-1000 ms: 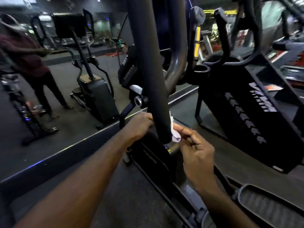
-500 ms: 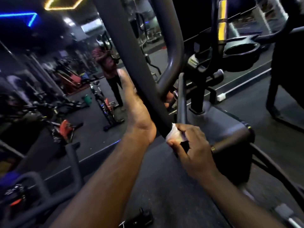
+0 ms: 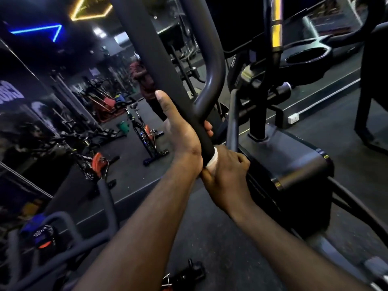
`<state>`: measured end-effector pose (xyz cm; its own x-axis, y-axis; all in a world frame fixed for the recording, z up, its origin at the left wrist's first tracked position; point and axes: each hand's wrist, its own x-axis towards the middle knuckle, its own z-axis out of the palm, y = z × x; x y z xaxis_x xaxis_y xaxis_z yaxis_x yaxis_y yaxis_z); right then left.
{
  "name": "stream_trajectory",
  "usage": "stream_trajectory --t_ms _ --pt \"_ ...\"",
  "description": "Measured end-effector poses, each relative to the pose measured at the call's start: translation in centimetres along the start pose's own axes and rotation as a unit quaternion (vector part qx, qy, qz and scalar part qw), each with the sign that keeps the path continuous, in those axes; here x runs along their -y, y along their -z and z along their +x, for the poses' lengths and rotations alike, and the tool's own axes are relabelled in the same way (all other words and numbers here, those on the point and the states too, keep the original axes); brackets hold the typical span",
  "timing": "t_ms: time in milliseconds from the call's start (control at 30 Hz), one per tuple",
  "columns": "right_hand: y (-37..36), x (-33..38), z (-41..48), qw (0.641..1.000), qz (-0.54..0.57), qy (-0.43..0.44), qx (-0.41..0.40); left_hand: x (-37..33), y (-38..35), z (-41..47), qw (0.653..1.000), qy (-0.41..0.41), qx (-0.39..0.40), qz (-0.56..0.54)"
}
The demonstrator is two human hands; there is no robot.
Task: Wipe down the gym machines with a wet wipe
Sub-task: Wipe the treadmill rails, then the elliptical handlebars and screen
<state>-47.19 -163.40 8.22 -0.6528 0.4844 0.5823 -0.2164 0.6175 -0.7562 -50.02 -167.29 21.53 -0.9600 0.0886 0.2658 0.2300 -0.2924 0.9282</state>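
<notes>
White wet wipe (image 3: 213,161), pinched round the black handlebar (image 3: 147,49) by curled fingers of the right hand (image 3: 226,175) just below the left hand (image 3: 180,133) gripping that bar, may bunch and slip off if the squeeze slackens mid-stroke.

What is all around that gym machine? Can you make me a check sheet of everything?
Surface: dark gym floor.
Job's things: white wet wipe wrapped on the machine's grey handle bar.
Clutter: small dark object on the floor, too dim to name.
Hands: left hand grips the handle bar, thumb up along it; right hand just below holds the wet wipe round the bar.
Cables: nothing seen.
Surroundings: exercise bike, a person beyond it, blue light overhead.
</notes>
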Motion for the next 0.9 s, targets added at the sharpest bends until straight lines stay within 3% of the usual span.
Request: stream_trajectory --t_ms 100,233,333,433,567,700,900 --pt "-1.0 0.6 1.0 0.998 -0.025 -0.017 -0.049 0.3 0.2 0.3 1.0 -0.009 0.005 -0.014" --pt "-1.3 -2.5 1.3 0.993 -0.057 0.059 -0.08 1.3 0.3 0.1 0.998 -0.036 0.009 -0.047" --pt "-1.2 -7.1 2.0 0.987 -0.094 0.125 -0.027 2.6 1.0 0.6 0.997 -0.04 0.066 -0.029" --pt "-0.5 -10.3 4.5 0.965 -0.106 0.24 0.026 6.0 1.9 -0.9 0.997 -0.03 0.075 -0.003" --pt "-0.2 -12.1 7.1 0.939 -0.104 0.325 0.048 10.8 2.4 -2.8 0.999 -0.032 0.04 0.012" --pt "-0.4 -13.2 9.7 0.894 -0.146 0.421 0.046 10.9 2.2 -2.5 0.995 -0.079 0.066 -0.007" --pt "-0.5 -17.2 16.7 0.869 -0.177 0.437 0.151 11.5 1.6 -2.7 0.996 -0.082 0.036 -0.004"
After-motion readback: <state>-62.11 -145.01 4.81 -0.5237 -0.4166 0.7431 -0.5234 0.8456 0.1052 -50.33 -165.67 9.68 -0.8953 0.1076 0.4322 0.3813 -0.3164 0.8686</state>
